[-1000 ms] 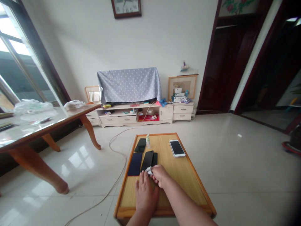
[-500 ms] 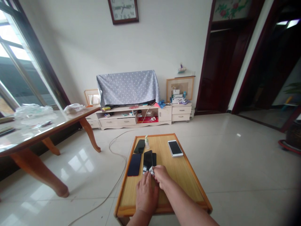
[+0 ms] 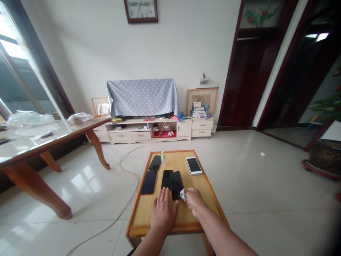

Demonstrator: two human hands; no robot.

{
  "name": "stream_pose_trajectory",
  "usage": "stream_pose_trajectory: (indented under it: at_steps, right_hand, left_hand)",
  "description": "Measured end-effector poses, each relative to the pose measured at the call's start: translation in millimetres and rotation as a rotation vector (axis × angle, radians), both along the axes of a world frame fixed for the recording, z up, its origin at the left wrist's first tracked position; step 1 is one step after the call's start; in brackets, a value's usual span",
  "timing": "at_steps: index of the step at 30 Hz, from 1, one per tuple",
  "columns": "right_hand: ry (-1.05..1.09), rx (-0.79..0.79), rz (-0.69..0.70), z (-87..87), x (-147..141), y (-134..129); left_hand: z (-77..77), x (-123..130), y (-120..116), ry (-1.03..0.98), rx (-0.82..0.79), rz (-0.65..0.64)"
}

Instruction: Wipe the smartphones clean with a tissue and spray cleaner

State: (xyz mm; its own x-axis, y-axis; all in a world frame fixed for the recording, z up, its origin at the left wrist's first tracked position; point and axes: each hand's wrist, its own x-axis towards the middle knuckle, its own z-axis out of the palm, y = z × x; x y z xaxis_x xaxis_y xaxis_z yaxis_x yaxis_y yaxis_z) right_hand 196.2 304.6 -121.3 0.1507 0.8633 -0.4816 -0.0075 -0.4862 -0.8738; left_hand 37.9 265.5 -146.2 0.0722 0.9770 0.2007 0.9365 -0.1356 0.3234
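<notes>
A low wooden table point(image 3: 170, 213) with an orange-brown rim holds several phones. My left hand point(image 3: 163, 208) lies flat on the bare wood, fingers spread, just below the dark phones and holding nothing. My right hand point(image 3: 194, 201) pinches a white cloth point(image 3: 182, 194) against the lower right corner of a black phone point(image 3: 177, 185). Left of that phone lies another black phone point(image 3: 167, 179). Farther left are a dark blue phone point(image 3: 148, 182) and a black phone point(image 3: 155, 163). A white phone point(image 3: 193, 165) and a small spray bottle point(image 3: 163, 159) stand near the far edge.
A cable point(image 3: 128, 199) runs across the tiled floor left of the low table. A glass-topped table point(image 3: 39, 137) stands at the left. A cream TV cabinet point(image 3: 141, 135) lines the far wall, and a potted plant point(image 3: 326, 156) stands at the right.
My right hand and the cloth have shifted right to the black phone's lower corner. That phone now lies beside its neighbour instead of overlapping it. The view has tilted up slightly.
</notes>
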Motion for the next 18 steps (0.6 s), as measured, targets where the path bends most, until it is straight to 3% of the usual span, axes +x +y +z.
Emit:
stream_pose_trajectory:
  at_steps: [8, 18]
  right_hand:
    - [0.025, 0.061, -0.083, -7.2, 8.0, -2.6]
    - [0.012, 0.121, -0.225, -16.8, 19.3, -6.3]
  left_hand:
    - [7.2, 2.4, 0.2, 0.021, -0.111, 0.005]
    - [2.4, 1.5, 1.9, 0.026, -0.070, 0.005]
